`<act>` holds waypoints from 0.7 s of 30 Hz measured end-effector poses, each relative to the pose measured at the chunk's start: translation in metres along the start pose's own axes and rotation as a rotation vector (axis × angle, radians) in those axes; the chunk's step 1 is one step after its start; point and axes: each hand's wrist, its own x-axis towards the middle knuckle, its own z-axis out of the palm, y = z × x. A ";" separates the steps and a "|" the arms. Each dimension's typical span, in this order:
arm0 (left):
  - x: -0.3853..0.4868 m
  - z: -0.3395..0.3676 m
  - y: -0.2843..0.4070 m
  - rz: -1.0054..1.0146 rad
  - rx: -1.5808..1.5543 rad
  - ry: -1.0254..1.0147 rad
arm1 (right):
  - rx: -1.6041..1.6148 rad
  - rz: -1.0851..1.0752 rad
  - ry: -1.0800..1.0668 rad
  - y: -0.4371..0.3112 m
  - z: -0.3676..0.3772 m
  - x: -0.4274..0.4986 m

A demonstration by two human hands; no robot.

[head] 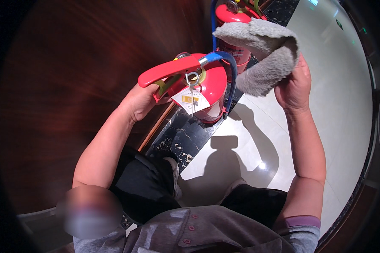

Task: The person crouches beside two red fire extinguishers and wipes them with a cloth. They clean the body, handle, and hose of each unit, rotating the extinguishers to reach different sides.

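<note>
A red fire extinguisher (213,83) with a blue hose, a ring pin and a hanging white tag (191,100) is in front of me. My left hand (145,99) is around its carrying handle, below the red lever; the fingers are partly hidden behind it. Raised at the right, my right hand (294,85) grips a folded grey cloth (269,60), apart from this extinguisher. Part of the cloth overlaps the view of a second red fire extinguisher (234,15) standing farther back.
A dark wooden panel (66,95) rises on the left, with a black marbled stone border (183,136) along its foot. Pale glossy floor tiles (329,95) lie to the right and bear my shadow. My shoes are on the floor below me.
</note>
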 end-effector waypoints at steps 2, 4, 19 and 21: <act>0.001 -0.002 -0.001 0.025 0.085 0.000 | -0.187 0.000 -0.025 0.009 0.009 -0.005; 0.001 -0.005 -0.003 0.020 0.208 0.068 | -0.631 0.017 -0.071 0.022 0.020 -0.016; 0.008 -0.028 -0.017 0.014 0.159 0.032 | -1.286 -0.677 -0.567 0.072 0.057 -0.048; 0.008 -0.030 -0.020 0.007 0.131 0.018 | -1.263 -0.672 -0.652 0.077 0.061 -0.048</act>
